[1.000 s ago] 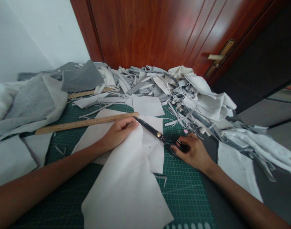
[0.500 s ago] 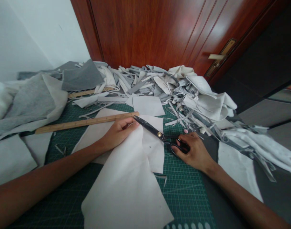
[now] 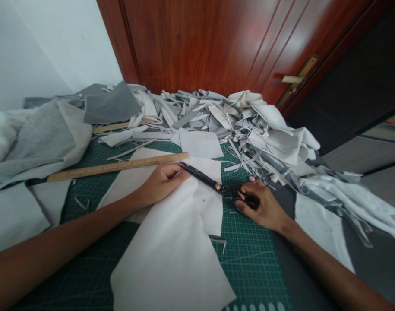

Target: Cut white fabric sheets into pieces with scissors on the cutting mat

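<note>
My left hand point(image 3: 166, 179) pinches the top end of a white piece of fabric point(image 3: 171, 250), which drapes toward me over the mat. In my right hand point(image 3: 260, 203) is a pair of black scissors point(image 3: 213, 183), fingers through the handle loops. The blades look nearly closed, and their tips lie right beside my left fingertips. Beneath the held fabric another white sheet point(image 3: 212, 211) lies flat. A wooden ruler point(image 3: 119, 165) rests across that sheet, just beyond my left hand.
The green cutting mat point(image 3: 252, 259) covers the table. Heaped grey and white scraps point(image 3: 197, 110) line the back, below a wooden door point(image 3: 197, 43). A white square point(image 3: 202, 144) lies before them. Larger fabric point(image 3: 45, 134) is piled at left, and more strips point(image 3: 349, 198) lie at right.
The scissors have shifted slightly left and down at the tips, and the blades look closer together. My left fingers dip a little; the held fabric's top edge is slightly lower.
</note>
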The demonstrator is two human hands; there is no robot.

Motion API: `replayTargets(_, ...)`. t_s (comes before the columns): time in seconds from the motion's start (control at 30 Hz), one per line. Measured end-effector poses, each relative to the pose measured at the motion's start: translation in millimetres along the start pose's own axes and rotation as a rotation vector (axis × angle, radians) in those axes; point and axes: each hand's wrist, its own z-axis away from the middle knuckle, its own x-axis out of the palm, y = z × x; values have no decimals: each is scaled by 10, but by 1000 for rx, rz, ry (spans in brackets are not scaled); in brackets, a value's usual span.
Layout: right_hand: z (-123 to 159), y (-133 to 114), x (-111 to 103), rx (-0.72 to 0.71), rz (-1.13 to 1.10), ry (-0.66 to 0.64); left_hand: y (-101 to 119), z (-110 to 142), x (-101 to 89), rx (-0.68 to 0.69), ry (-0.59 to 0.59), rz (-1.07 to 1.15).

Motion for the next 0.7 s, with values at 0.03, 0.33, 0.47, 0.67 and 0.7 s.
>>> replayTargets(0.03, 1, 2, 4, -2, -9, -6, 4, 2, 2, -4, 4, 3)
replayTargets(0.33, -10, 14, -5, 0, 46, 40, -42, -9, -13, 36, -9, 18)
replayTargets(0.47, -8, 0, -29, 8, 119, 75, -28, -5, -24, 68, -12, -12)
replayTargets(0.67, -3, -28, -40, 38, 155, 52, -23, -3, -26, 121, -9, -3)
replayTargets(0.7, -3, -31, -37, 45, 154, 48, -19, -5, -26, 130, -8, -1)
